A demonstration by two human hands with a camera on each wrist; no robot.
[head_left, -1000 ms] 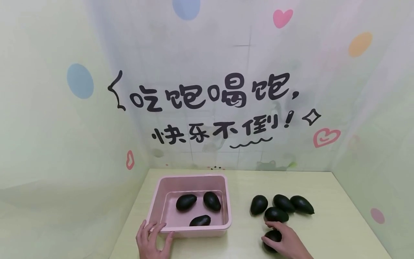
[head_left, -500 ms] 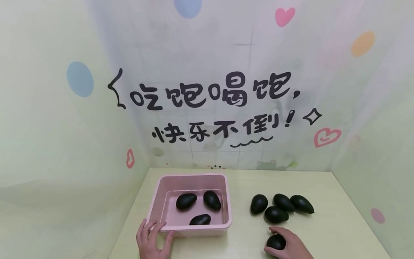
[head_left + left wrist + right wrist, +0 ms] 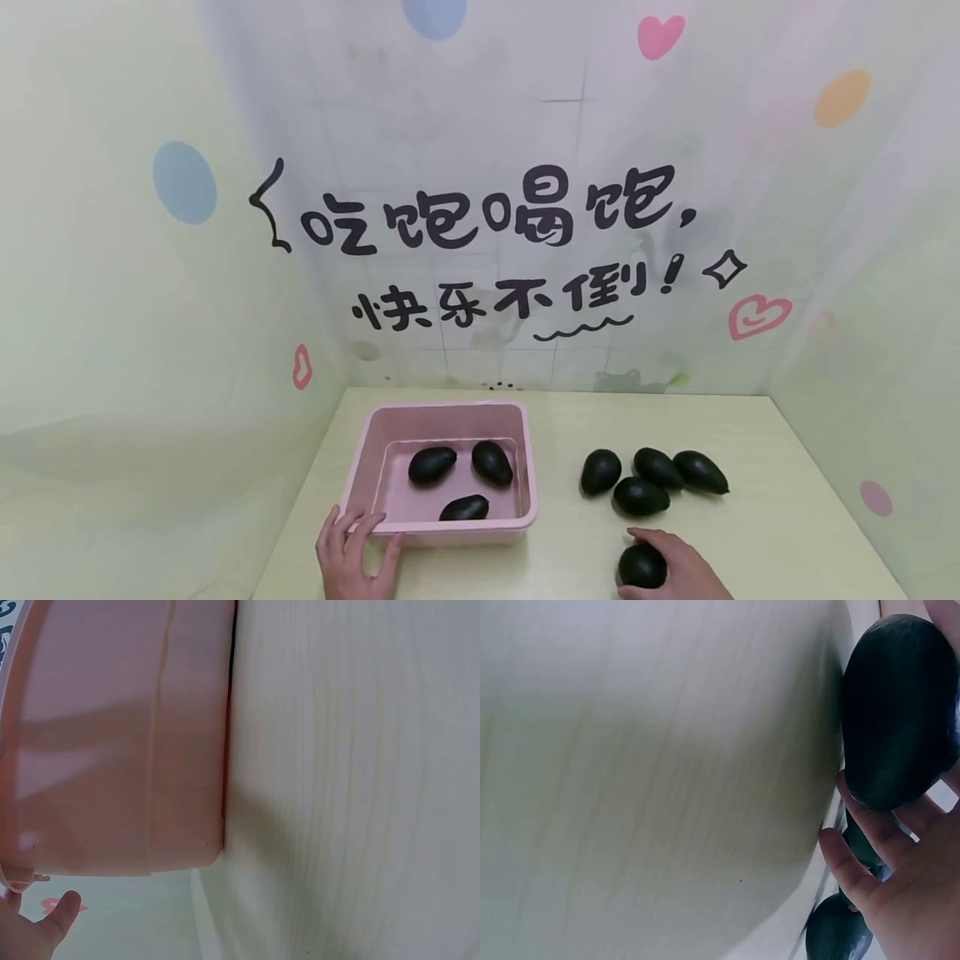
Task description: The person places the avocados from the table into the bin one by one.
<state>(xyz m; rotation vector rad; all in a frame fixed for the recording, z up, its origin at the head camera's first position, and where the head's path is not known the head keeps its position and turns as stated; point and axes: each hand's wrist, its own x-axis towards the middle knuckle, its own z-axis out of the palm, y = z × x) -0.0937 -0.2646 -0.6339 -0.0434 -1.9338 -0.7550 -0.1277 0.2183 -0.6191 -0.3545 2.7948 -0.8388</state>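
Observation:
My right hand [image 3: 682, 571] holds a dark green avocado [image 3: 642, 566] near the table's front edge, thumb on the near side and fingers on the far side. In the right wrist view that avocado [image 3: 900, 712] sits upright between thumb and fingers. A pink plastic bin [image 3: 450, 527] stands to the left with three avocados inside, one of them an avocado [image 3: 432, 467] at its middle. Over the bin's front left rim my left hand [image 3: 354, 558] hooks its fingers, thumb at the outer front wall. Part of the left hand [image 3: 34, 930] shows beyond the bin's corner.
Several more avocados lie at the right of the table: one avocado [image 3: 601, 472] a little apart, and a cluster around another avocado [image 3: 641, 497]. Behind the pale wooden table [image 3: 570, 417] hangs a printed backdrop [image 3: 480, 350], with side walls left and right.
My right hand has drawn its avocado slightly toward me and right, away from the cluster. The left hand stays at the bin's rim, and the bin has not moved.

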